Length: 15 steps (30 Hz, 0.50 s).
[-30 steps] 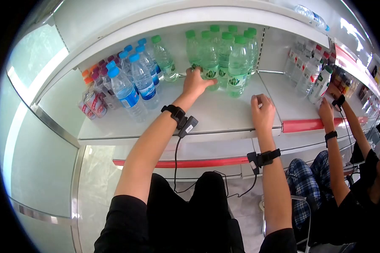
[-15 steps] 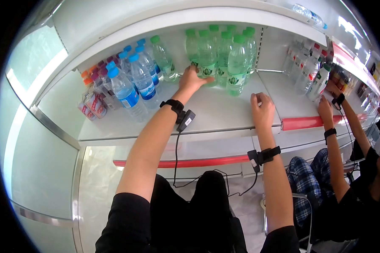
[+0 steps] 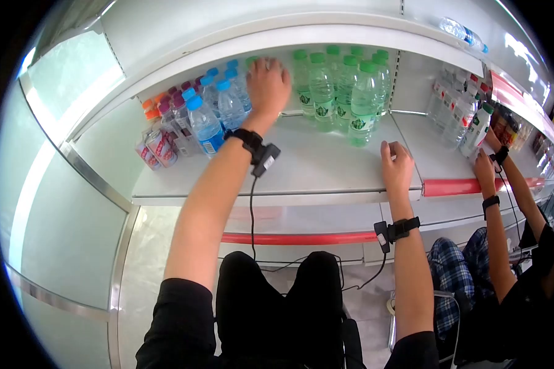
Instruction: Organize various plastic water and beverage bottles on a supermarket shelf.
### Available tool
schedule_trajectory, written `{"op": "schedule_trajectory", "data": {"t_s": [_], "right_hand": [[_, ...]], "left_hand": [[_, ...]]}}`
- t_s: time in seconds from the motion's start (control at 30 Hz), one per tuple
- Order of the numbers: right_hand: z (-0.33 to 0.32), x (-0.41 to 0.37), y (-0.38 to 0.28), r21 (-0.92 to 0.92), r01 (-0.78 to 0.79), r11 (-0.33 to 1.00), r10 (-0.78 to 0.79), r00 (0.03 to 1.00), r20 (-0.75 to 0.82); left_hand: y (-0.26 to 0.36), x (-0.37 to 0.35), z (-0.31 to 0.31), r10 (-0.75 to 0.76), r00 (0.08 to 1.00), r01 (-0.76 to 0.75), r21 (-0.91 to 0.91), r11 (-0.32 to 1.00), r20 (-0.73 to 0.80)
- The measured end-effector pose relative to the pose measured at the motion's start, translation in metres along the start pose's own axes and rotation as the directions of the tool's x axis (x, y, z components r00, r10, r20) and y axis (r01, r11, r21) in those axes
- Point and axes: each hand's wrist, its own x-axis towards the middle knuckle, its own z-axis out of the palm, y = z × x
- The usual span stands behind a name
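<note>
My left hand is up at the lone green-capped bottle, its fingers curled at the neck. Most of that bottle is hidden behind the hand. Just left of it stand blue-capped water bottles. To the right of the hand is a group of green-tinted bottles with green caps and white-green labels. My right hand rests near the shelf's front edge, fingers loosely curled with nothing seen in them.
Dark-capped bottles, orange caps and cans stand at the shelf's left end. Clear bottles fill part of the right section. A co-worker's hands are there. One bottle lies on the upper shelf.
My left hand has moved from the front of the green-tinted group up and left to the lone green-capped bottle. My right hand stays by the shelf edge. The view has shifted slightly.
</note>
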Motion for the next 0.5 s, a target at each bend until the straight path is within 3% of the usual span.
{"op": "schedule_trajectory", "data": {"t_s": [0.03,0.1,0.13,0.17,0.2,0.23,0.3,0.5], "right_hand": [[-0.001,-0.001,0.000,-0.002,-0.006,1.000,0.006,1.000,-0.001],[-0.001,0.000,-0.001,0.021,-0.037,0.999,0.037,0.999,0.003],[-0.001,0.000,0.000,0.019,-0.041,0.999,0.041,0.999,-0.001],[0.000,0.000,0.000,0.004,-0.028,1.000,0.028,1.000,-0.002],[-0.001,0.000,-0.001,-0.011,-0.015,1.000,0.015,1.000,-0.002],[-0.001,0.000,-0.001,-0.011,-0.018,1.000,0.018,1.000,-0.005],[-0.002,0.000,-0.003,-0.019,-0.027,0.999,0.027,1.000,-0.008],[0.000,0.001,0.002,-0.012,-0.030,0.999,0.030,1.000,0.008]], "left_hand": [[-0.009,0.009,0.006,0.004,1.000,-0.004,-0.003,1.000,0.004],[-0.026,0.029,0.017,0.033,0.999,-0.025,0.270,0.962,-0.024],[-0.030,0.035,0.020,0.037,0.999,-0.029,0.267,0.963,-0.023],[-0.033,0.042,0.024,-0.172,0.975,0.140,0.213,0.967,0.141],[-0.033,0.045,0.022,-0.357,0.881,0.311,0.189,0.931,0.310],[-0.035,0.044,0.019,-0.353,0.882,0.308,0.187,0.933,0.311],[-0.036,0.041,0.009,-0.174,0.932,0.126,0.165,0.978,0.318],[-0.001,0.026,-0.031,0.001,0.926,-0.020,0.044,0.999,0.377]]}}
